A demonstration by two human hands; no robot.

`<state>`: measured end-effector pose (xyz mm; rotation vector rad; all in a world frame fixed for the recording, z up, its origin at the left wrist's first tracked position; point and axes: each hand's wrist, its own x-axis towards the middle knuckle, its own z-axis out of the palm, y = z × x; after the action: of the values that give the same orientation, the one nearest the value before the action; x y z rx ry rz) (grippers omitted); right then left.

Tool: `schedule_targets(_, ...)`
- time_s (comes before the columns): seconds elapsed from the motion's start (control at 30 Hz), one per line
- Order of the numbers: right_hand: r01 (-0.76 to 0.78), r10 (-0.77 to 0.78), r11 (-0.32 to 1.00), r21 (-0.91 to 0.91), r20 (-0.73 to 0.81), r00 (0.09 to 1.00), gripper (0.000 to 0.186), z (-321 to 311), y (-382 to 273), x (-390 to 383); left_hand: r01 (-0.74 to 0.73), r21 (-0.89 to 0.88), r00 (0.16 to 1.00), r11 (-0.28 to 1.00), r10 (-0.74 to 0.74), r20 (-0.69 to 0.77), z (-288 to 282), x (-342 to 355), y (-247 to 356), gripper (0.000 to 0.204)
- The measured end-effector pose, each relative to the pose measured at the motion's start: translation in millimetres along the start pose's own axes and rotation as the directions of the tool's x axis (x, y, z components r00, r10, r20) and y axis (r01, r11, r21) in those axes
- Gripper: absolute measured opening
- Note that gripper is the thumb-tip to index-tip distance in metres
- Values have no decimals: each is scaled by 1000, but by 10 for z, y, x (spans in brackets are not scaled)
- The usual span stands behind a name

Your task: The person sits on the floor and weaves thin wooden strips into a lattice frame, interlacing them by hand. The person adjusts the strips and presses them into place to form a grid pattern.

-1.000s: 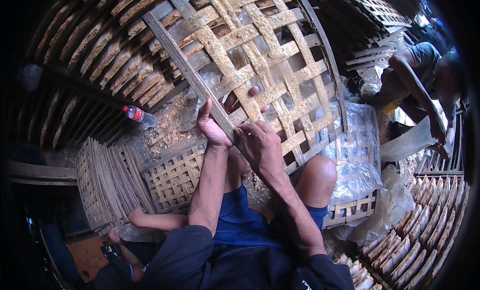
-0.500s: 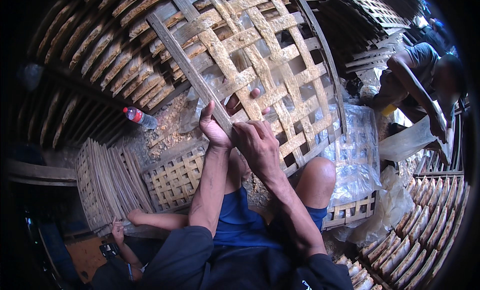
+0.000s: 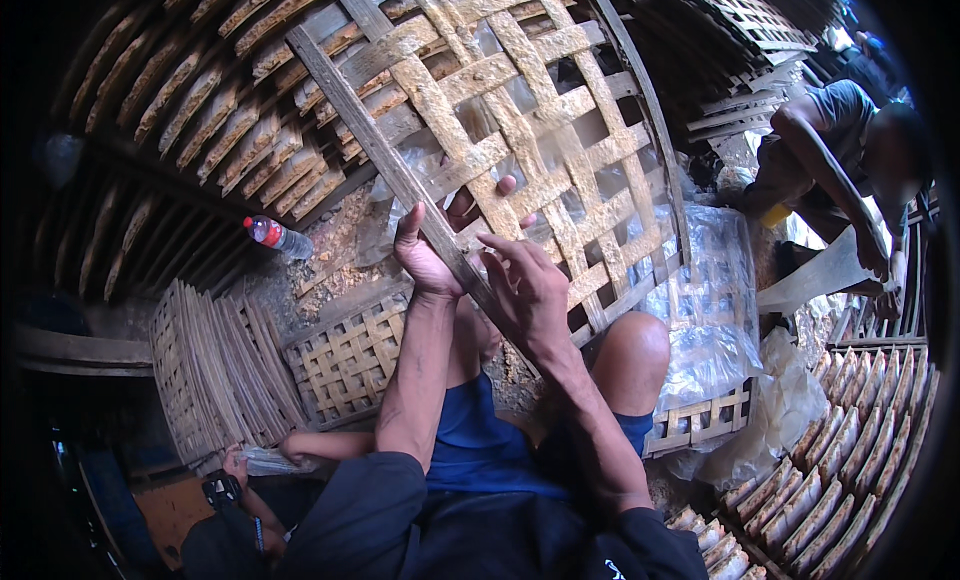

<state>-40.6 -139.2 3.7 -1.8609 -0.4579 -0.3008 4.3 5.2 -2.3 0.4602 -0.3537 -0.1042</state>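
A woven bamboo tray (image 3: 520, 120) with a wooden frame stands tilted in front of me, pale crusty residue on its slats. My left hand (image 3: 428, 262) is closed on the tray's lower left frame edge, thumb in front and fingertips showing through the gaps from behind. Close by, my right hand (image 3: 537, 292) is at the lower corner of the frame, index finger stretched out and thumb apart from it. Nothing shows between those fingers. Whether its lower fingers touch the wood is hidden.
Stacked trays (image 3: 225, 370) stand at left, beside another person's hand (image 3: 236, 467). A plastic bottle (image 3: 278, 237) lies beyond. Clear plastic (image 3: 700, 310) covers trays right of my knee. A person (image 3: 830, 160) handles a plastic sheet (image 3: 825, 270). Racks of pale slabs (image 3: 840, 460) fill the lower right.
My right hand's fingers have lifted and spread from the frame edge. The tray has shifted slightly left. At lower left, the other person's arm has moved; at right, the plastic sheet has shifted.
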Motion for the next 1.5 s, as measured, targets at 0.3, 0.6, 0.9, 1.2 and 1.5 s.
schedule_targets(0.3,348,-331,882,-319,108,938,34,109,120,103,-17,-38,1000,999,17,9,-2,-11,-26,75)
schedule_targets(0.6,-148,155,986,78,-92,984,13,2,55,-71,94,-107,991,990,-82,109,17,-1,28,77)
schedule_targets(0.9,-149,147,979,140,22,989,18,6,-67,-4,7,-109,1000,994,-5,10,-23,-10,-12,82)
schedule_targets(1.2,-76,80,993,91,-43,996,21,106,-44,-13,29,-293,998,956,-12,61,-33,-6,-45,89)
schedule_targets(1.5,-27,36,997,67,-138,990,27,152,79,-61,-4,-53,1000,999,4,15,-12,0,-26,75)
